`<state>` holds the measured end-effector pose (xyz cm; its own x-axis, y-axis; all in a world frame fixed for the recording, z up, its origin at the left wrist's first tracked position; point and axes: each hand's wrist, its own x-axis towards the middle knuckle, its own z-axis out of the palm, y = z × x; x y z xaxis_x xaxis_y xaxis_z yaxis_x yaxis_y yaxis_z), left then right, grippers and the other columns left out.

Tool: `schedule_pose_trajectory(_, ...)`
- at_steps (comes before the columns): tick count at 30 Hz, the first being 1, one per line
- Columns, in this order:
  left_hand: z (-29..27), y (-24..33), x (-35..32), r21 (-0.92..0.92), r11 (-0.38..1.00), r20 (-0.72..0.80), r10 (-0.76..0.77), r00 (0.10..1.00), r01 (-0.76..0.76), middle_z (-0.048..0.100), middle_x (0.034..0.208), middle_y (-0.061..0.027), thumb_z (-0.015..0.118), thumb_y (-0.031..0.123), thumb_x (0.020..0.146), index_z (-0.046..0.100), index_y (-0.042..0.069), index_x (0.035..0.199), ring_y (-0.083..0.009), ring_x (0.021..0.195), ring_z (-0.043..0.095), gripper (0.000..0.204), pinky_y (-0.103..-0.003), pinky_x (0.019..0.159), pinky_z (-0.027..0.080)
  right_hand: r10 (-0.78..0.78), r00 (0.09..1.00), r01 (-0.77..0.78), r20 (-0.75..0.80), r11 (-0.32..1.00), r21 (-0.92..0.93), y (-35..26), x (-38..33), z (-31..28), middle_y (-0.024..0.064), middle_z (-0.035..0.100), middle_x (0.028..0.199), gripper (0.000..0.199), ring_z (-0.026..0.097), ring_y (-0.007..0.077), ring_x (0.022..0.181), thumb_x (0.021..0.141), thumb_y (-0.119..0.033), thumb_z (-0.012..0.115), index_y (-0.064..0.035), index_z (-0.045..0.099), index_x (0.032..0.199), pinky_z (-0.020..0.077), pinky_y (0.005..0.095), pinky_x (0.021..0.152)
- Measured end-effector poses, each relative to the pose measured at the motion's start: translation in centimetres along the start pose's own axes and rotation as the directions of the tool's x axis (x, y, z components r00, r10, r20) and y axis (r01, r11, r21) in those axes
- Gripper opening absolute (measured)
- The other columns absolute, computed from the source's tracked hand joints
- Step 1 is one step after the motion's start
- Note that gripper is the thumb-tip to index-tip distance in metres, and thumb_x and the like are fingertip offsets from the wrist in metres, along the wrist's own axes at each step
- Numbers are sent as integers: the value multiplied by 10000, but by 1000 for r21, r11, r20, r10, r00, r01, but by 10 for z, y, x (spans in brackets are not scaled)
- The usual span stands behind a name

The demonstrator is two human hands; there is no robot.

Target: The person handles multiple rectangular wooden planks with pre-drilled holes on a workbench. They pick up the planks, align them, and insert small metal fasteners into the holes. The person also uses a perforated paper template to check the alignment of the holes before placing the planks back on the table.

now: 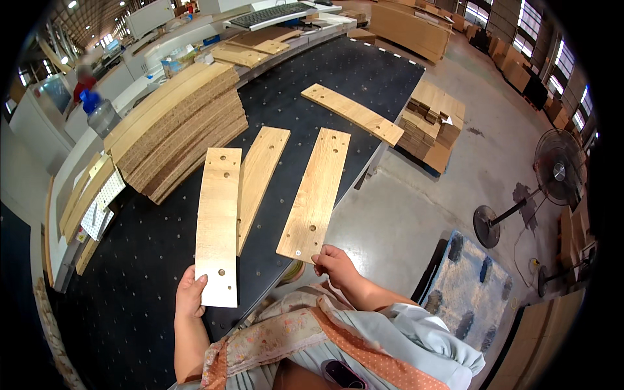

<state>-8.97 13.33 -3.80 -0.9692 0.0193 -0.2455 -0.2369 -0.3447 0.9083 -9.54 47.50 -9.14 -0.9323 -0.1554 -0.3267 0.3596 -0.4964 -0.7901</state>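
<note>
My left hand (190,292) grips the lower left edge of a light wood-grain board (218,214) with drilled holes, its thumb on the face. At the near right corner of a second drilled board (314,195), my right hand (333,262) closes its fingers on the edge. This second board slants away from me and has a small pale dot near its lower end. A third board (261,175) lies on the black table, partly hidden behind the left one. Farther off, a fourth board (354,114) lies crosswise, its right end at the table's edge.
A tall stack of boards (182,123) stands on the black dotted table (149,260) at the left, near a blue-capped bottle (99,114). Cut pieces sit on a pallet (429,130) beyond the right edge. A pedestal fan (558,170) and a blue pallet (471,286) stand on the floor.
</note>
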Motion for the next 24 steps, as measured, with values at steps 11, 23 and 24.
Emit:
schedule_pose_trajectory(11, -5, 2, 2, 80, 996, -31, -25, 999, 27, 643, 1010, -105, 518, -8, 869, 520, 11, 1133, -190, 895, 633, 265, -329, 811, 507, -34, 999, 34, -19, 999, -17, 3, -9, -12, 44, 540, 675, 154, 528, 162, 616, 844, -107, 600, -75, 504, 728, 435, 285, 590)
schedule_pose_trajectory(23, 1, 7, -1, 95, 995, -59, -38, 998, 44, 648, 975, -96, 506, -17, 875, 540, 19, 1095, -168, 842, 639, 226, -301, 758, 519, 0, 1000, 0, 26, 1000, -29, 0, -10, -14, 55, 553, 680, 166, 523, 160, 627, 855, -124, 605, -88, 500, 731, 421, 282, 620)
schedule_pose_trajectory(24, 1, 8, -2, 90, 995, -62, -42, 997, 48, 648, 976, -96, 505, -19, 875, 539, 15, 1096, -168, 841, 639, 226, -301, 758, 519, -9, 1000, 10, 26, 999, -39, 0, -11, -14, 54, 556, 671, 168, 524, 160, 612, 855, -123, 605, -87, 502, 728, 422, 283, 614)
